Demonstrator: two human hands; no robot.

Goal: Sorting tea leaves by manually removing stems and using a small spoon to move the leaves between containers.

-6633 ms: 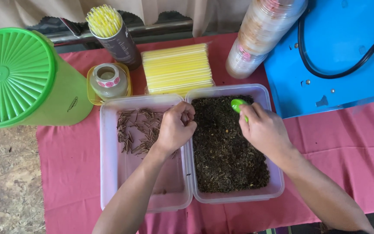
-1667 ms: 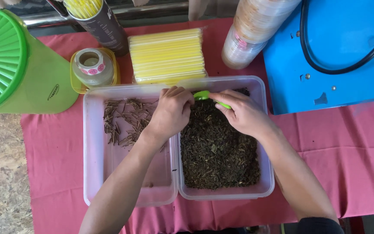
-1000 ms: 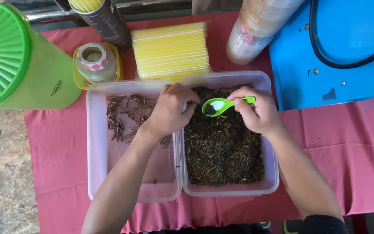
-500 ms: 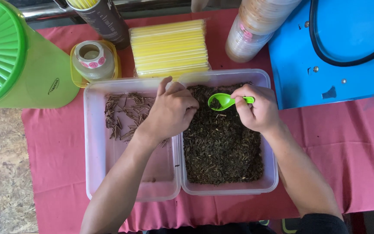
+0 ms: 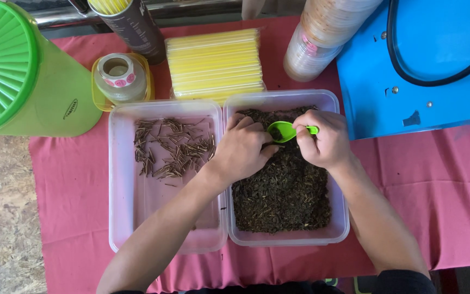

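R hand point(image 5: 325, 140) grips green spoon point(image 5: 282, 130); L hand point(image 5: 243, 149) touching bowl

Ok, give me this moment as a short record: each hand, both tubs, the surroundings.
left hand: over the right tub, fingers beside the spoon bowl
right hand: holds green plastic spoon by its handle
right tub: dark loose tea leaves
left tub: scattered brown stems
behind: yellow straw pack, sticker roll, green canister
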